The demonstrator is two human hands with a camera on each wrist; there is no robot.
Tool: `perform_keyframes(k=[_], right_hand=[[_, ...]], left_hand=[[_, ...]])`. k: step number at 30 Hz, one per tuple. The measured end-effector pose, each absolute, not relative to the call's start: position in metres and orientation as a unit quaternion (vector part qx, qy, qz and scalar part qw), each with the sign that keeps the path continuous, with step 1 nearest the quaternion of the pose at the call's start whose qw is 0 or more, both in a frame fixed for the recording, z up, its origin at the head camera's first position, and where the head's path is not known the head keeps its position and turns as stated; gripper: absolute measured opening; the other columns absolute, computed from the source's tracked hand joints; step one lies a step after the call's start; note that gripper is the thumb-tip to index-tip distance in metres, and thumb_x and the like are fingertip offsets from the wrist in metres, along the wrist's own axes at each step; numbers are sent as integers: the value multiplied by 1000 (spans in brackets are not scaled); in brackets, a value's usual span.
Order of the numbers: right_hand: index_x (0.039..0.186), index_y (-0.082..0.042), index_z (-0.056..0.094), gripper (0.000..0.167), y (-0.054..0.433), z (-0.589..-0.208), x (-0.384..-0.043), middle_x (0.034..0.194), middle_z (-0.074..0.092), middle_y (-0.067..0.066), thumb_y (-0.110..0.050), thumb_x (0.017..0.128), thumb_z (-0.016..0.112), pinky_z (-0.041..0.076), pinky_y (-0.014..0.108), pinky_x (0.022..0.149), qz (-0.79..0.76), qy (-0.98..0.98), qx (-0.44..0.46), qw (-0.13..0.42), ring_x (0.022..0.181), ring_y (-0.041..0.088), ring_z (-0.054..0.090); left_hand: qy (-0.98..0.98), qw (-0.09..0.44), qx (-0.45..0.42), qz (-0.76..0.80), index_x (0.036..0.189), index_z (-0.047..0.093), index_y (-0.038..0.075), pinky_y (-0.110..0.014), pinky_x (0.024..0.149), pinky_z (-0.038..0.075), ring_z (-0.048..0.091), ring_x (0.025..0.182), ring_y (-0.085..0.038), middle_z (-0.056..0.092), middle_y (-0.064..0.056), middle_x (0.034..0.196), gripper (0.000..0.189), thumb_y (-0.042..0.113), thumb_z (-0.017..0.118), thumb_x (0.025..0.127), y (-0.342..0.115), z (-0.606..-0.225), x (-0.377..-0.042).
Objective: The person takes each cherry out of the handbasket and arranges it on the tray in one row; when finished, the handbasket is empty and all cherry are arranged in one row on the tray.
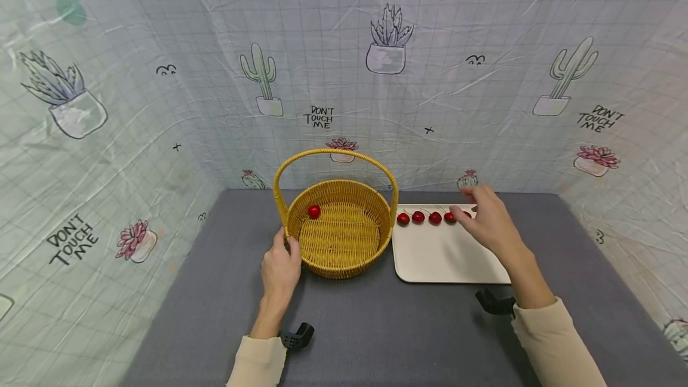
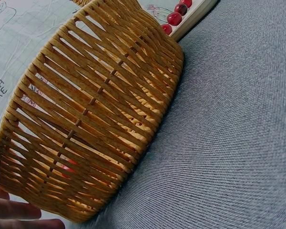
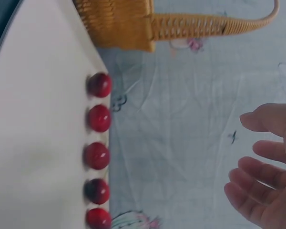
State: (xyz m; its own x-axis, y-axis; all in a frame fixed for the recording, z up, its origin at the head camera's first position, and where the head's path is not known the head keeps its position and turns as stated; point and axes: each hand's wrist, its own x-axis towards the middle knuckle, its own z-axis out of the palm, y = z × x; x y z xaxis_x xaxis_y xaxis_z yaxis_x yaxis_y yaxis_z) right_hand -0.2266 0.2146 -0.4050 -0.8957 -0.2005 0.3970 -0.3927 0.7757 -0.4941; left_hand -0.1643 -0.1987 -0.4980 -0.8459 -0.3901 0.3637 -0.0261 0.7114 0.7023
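A yellow wicker basket (image 1: 344,261) with a tall arched handle stands on the grey table. Inside it, near the left wall, lies one red cherry (image 1: 314,212). My left hand (image 1: 280,264) holds the basket's left side near the foot of the handle, and its fingers (image 2: 16,210) show past the weave in the left wrist view. To the right, a row of several cherries (image 3: 97,156) runs along the far edge of a white tray (image 1: 446,255). Above the tray's right part is my right hand (image 1: 489,220), thumb and fingers apart and nothing between them; it partly covers the row's right end.
The tray sits right beside the basket, close to its right wall. Behind the table hangs a pale cloth (image 1: 344,88) printed with cacti, which also runs along both sides. A black wrist device (image 1: 298,337) is on the left arm, and another (image 1: 494,303) on the right.
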Motion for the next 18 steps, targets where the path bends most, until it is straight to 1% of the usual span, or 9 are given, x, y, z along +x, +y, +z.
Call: perform_keyframes(k=[3, 10, 14, 18], right_hand=[[128, 5, 57, 43, 205, -400, -222, 118, 57, 24, -10, 90, 70, 52, 54, 84, 295, -921, 176, 186, 103, 38, 58], [120, 4, 60, 40, 185, -393, -217, 107, 62, 19, -8, 85, 75, 54, 48, 78, 294, -899, 222, 235, 95, 33, 61], [118, 3, 60, 38, 174, -391, -215, 103, 62, 16, -8, 85, 75, 54, 46, 76, 292, -893, 241, 243, 92, 31, 61], [118, 2, 61, 37, 162, -387, -212, 105, 62, 14, -10, 86, 75, 55, 46, 77, 293, -890, 256, 236, 93, 28, 60]], left_hand=[[-890, 252, 115, -361, 138, 57, -1, -51, 58, 50, 59, 55, -28, 74, -26, 96, 43, 23, 51, 102, -199, -498, -165], [-889, 253, 116, -363, 138, 57, -1, -52, 60, 51, 62, 58, -30, 74, -26, 99, 44, 24, 51, 102, -200, -498, -165], [-890, 251, 117, -363, 137, 57, -1, -53, 60, 52, 63, 59, -32, 74, -26, 100, 44, 24, 51, 102, -199, -497, -164], [-890, 251, 118, -363, 137, 58, 0, -54, 62, 53, 66, 63, -34, 74, -25, 101, 43, 24, 51, 102, -199, -498, -165]])
